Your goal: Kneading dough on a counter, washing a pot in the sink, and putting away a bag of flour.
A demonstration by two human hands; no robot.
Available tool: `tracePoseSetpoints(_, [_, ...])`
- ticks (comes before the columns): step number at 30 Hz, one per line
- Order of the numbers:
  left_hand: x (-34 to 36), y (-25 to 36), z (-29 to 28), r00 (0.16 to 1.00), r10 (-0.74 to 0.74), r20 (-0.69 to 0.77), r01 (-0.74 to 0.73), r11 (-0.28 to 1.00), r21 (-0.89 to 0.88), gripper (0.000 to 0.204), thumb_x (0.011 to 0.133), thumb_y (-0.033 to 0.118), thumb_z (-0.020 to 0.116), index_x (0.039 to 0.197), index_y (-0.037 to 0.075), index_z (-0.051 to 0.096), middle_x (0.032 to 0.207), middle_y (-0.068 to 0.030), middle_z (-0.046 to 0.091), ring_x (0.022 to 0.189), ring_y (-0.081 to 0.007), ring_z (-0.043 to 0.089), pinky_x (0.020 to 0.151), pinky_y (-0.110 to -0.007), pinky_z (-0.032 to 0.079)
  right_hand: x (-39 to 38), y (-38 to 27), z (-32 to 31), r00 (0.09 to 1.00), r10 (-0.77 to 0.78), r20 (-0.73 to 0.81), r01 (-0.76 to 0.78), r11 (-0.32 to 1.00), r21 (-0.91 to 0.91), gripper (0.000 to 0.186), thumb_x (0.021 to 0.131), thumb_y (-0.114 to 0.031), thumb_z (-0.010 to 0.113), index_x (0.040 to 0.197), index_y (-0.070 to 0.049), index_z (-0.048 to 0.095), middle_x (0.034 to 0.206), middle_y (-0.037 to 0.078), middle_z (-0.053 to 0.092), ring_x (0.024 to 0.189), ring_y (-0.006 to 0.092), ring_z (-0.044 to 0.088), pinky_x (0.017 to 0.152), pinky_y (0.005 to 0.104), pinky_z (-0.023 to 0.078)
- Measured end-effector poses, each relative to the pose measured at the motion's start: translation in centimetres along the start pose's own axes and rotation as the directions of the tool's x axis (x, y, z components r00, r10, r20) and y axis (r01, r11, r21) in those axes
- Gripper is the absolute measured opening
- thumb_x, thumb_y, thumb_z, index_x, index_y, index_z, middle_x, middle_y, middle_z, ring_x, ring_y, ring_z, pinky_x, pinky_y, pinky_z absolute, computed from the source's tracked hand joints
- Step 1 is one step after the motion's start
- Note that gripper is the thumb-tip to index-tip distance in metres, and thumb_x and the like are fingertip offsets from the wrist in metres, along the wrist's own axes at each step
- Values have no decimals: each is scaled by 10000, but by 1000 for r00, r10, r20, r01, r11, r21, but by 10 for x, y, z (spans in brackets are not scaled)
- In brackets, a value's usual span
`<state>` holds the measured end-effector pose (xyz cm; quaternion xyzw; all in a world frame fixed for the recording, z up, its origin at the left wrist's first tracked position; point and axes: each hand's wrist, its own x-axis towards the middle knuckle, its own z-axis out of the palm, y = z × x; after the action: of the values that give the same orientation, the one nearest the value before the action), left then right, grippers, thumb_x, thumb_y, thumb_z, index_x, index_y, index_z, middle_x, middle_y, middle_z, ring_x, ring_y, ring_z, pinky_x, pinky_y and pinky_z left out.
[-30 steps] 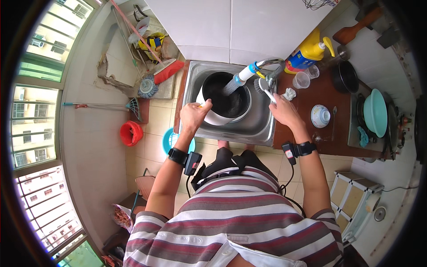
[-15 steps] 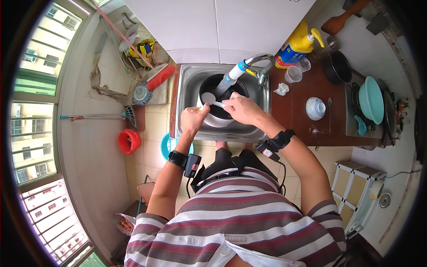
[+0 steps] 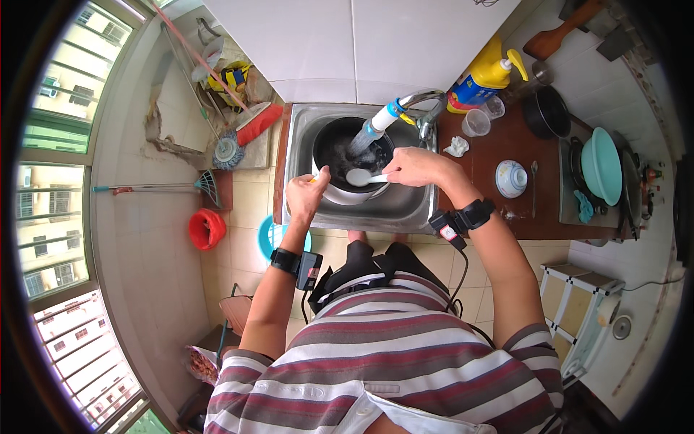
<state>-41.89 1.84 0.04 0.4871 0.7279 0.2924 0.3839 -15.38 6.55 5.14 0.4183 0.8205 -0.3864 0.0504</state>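
My right hand [image 3: 413, 166] grips the handle of a white spoon [image 3: 357, 177] and holds it over the near rim of a pot. The spoon's bowl points left. My left hand [image 3: 306, 192] is closed at the pot's left near side, and a small yellow-and-white bit shows at its fingertips; what it is I cannot make out. The pot [image 3: 329, 145], dark inside and pale outside, stands in a steel sink [image 3: 300, 145]. From the faucet [image 3: 383, 119], with its white-and-blue nozzle, water streams into the pot.
Right of the sink, a brown counter [image 3: 477, 195] carries a patterned bowl [image 3: 512, 178], clear cups [image 3: 476, 123], crumpled tissue [image 3: 456, 147], a yellow pump bottle [image 3: 481, 83] and a black pot [image 3: 546, 112]. A blue basin [image 3: 269, 239] and red bucket [image 3: 207, 230] stand on the floor.
My hands have moved apart: the right went rightward with the spoon, the left slightly left. The spoon's bowl has shifted right and down, and more of the pot's inside shows.
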Motion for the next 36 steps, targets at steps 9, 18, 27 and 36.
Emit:
tracePoseSetpoints(9, [-1,13,-1,998,-55,33,51,994,99,567,760,551,658,624,1,681,515,-143,603,487,-278,600,569,-343,484,-3,-16,11,983,42,-177,-6,981,196,273,871,-248,571,1075,-130,709,1022,180,597,985,332,594,869,399,467])
tracePoseSetpoints(18, [28,99,-37,988,86,128,-150,721,676,704,750,650,518,682,-26,703,681,-200,665,710,-356,672,703,-407,530,-92,49,60,857,347,-381,-137,866,481,348,890,-301,638,1156,-77,648,862,145,575,804,280,591,736,355,470])
tracePoseSetpoints(27, [52,160,-13,894,258,366,-422,214,881,553,734,567,572,727,35,723,717,-127,686,737,-282,685,665,-362,537,-115,55,99,784,447,-430,-215,847,487,331,894,-299,627,1140,-76,635,877,157,579,807,311,582,734,382,466])
tracePoseSetpoints(36, [47,181,22,837,221,501,-437,-282,854,401,765,447,614,854,77,736,842,-79,702,789,-225,689,660,-333,545,-121,51,104,796,409,-446,-235,888,394,308,886,-286,630,1104,-69,625,899,157,574,810,324,592,726,398,476])
